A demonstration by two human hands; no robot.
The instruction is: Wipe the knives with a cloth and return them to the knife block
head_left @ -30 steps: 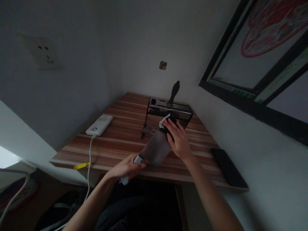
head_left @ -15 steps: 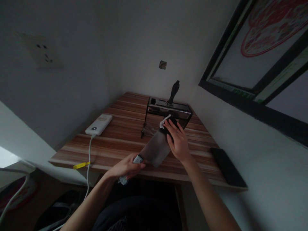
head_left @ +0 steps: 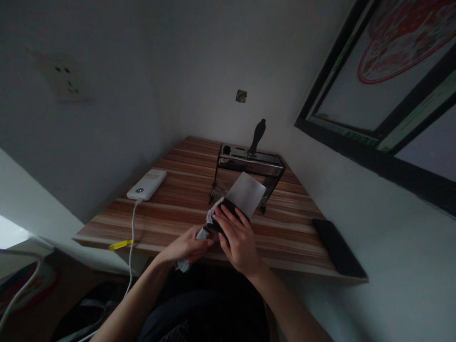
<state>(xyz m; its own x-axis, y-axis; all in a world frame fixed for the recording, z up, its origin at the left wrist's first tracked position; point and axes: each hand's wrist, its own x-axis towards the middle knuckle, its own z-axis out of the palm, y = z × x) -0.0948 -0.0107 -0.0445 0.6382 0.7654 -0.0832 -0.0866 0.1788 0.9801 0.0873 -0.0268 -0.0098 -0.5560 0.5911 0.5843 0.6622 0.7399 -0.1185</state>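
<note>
A cleaver [head_left: 247, 191] with a broad grey blade points away from me, over the front part of the table. Its handle, wrapped in something pale and crinkled, is in my left hand [head_left: 190, 244], fingers closed round it. My right hand [head_left: 238, 240] presses a black pad [head_left: 228, 209] with a crumpled white edge [head_left: 213, 212] flat against the blade near the handle. Whether that pad is cloth or sponge I cannot tell. The blade's far end shows bare beyond it, and its lower part is hidden by pad and fingers.
A metal frame device [head_left: 249, 160] with an upright black handle [head_left: 258, 135] stands at the back of the wooden table [head_left: 178, 183]. To the left lie a white power bank [head_left: 147, 185] with a cable and a yellow tag [head_left: 120, 245]. A black phone-like slab [head_left: 338, 248] rests at right.
My right hand has slid the black pad down the blade from the far end to near the handle, uncovering the blade's far end. The left hand has hardly moved.
</note>
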